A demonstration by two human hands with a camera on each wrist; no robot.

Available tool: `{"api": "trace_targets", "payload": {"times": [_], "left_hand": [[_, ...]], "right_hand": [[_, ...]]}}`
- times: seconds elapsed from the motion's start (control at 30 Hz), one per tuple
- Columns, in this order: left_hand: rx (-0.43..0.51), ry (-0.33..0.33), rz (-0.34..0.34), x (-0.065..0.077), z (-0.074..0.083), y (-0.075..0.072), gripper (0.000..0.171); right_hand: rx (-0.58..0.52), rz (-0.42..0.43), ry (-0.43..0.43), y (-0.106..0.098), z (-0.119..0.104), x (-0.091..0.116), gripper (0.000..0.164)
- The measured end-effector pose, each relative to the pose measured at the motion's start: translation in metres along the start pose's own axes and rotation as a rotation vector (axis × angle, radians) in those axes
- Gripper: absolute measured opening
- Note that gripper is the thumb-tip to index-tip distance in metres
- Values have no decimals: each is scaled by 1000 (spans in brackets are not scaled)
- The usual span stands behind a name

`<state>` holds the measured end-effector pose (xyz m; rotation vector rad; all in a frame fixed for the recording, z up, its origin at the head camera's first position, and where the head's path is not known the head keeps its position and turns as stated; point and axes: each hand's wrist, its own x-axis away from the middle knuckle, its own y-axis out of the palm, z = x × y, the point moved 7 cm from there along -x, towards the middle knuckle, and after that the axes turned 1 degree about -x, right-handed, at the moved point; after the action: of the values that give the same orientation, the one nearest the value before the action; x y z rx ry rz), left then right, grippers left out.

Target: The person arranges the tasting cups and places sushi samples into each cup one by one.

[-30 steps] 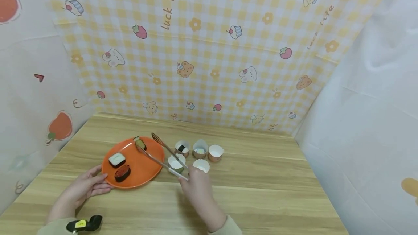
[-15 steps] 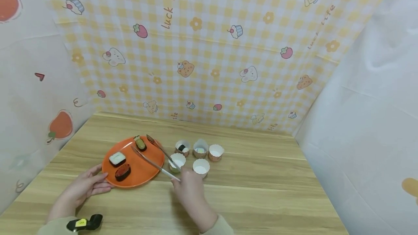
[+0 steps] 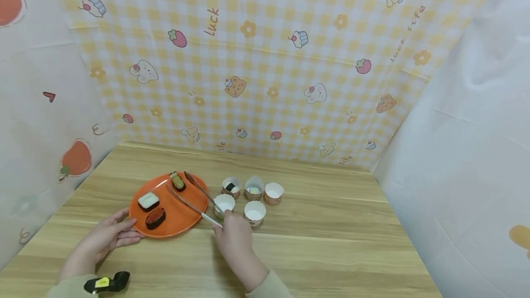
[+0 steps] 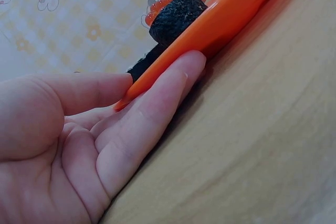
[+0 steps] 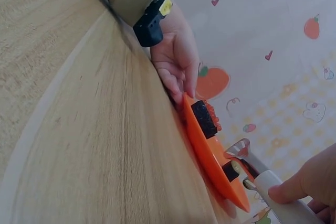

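My left hand (image 3: 108, 235) pinches the near-left rim of an orange plate (image 3: 182, 222), thumb on top and fingers underneath. Toy sushi pieces lie on the plate: a white-topped one (image 3: 148, 201), a red roe-topped one (image 3: 155, 218) and an olive-green-topped one (image 3: 177, 181) near the far rim. My right hand (image 3: 237, 239) grips the white handles of metal tongs (image 3: 188, 203). Their two arms are spread apart over the plate, one tip to each side of the olive-green piece. Whether the tips touch it I cannot tell. The right wrist view shows the thumb pressing a white handle (image 5: 286, 203).
Several scalloped paper cups stand right of the plate. The back-left cup (image 3: 231, 187) holds a black-and-white piece; the back-middle cup (image 3: 254, 189) has something pale and yellowish inside. A front cup (image 3: 255, 214) sits close to my right hand. Patterned cloth (image 3: 265, 68) hangs behind the wooden table.
My right hand has moved left and slightly toward me, bringing the tongs farther over the plate, to both sides of the olive-green piece. The left hand and plate have stayed put.
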<state>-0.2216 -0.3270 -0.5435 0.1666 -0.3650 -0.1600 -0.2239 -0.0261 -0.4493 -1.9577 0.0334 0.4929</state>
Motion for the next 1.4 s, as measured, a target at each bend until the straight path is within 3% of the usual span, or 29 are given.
{"api": "trace_targets", "payload": {"times": [0.37, 1.0, 1.4], "left_hand": [[-4, -2, 3, 1, 0, -2, 81], [1, 10, -40, 0, 1, 1, 82], [1, -3, -14, -1, 0, 0, 81]], "right_hand": [[84, -36, 32, 2, -8, -7, 30], [131, -46, 64, 4, -12, -9, 30], [188, -53, 58, 4, -12, -11, 29]]}}
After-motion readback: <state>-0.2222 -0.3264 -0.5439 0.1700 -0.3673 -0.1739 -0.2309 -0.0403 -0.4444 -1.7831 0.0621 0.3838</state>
